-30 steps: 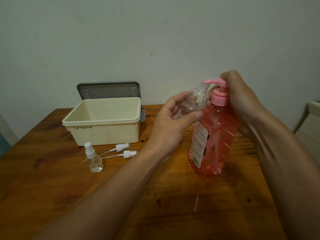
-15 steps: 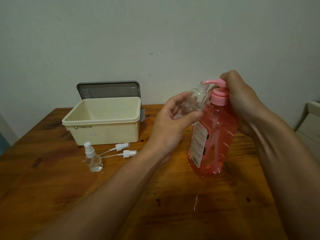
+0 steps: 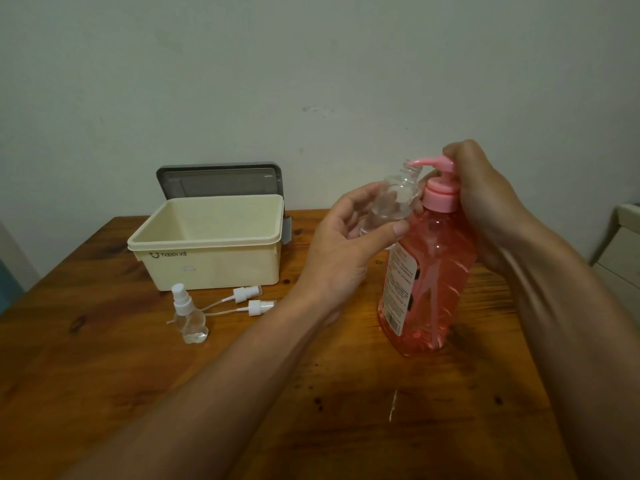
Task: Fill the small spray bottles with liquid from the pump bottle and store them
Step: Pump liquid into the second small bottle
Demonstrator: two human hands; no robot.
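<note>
Right now the left hand [image 3: 346, 244] pinches an uncapped small spray bottle [image 3: 391, 202] between thumb and fingers. The bottle is tilted, with its threaded mouth raised to the tip of the pink spout [image 3: 419, 162]. The right hand [image 3: 485, 202] curls round the neck and pump head of the pump bottle [image 3: 429, 271], which stands on the wooden table [image 3: 104, 375] nearly full of pink liquid.

The mouth is narrow and the spout tip sits at its rim rather than clearly inside. A hard press could send liquid down the outside, onto the thumb and the table. The grip is light, so a wet, clear bottle could slip. A sideways push on the pump might also rock the tall bottle toward the left hand.

The right fingers lie behind the pump head, so it is unclear whether the pump is being pressed. The level in the held bottle is hard to read — clear plastic against a palm. Near the cream storage box [image 3: 207, 237] stand a capped spray bottle [image 3: 188, 317] and two loose spray heads [image 3: 246, 293], and the capped bottle's contents are uncertain too. A grey lid [image 3: 218, 178] stands behind the box.
</note>
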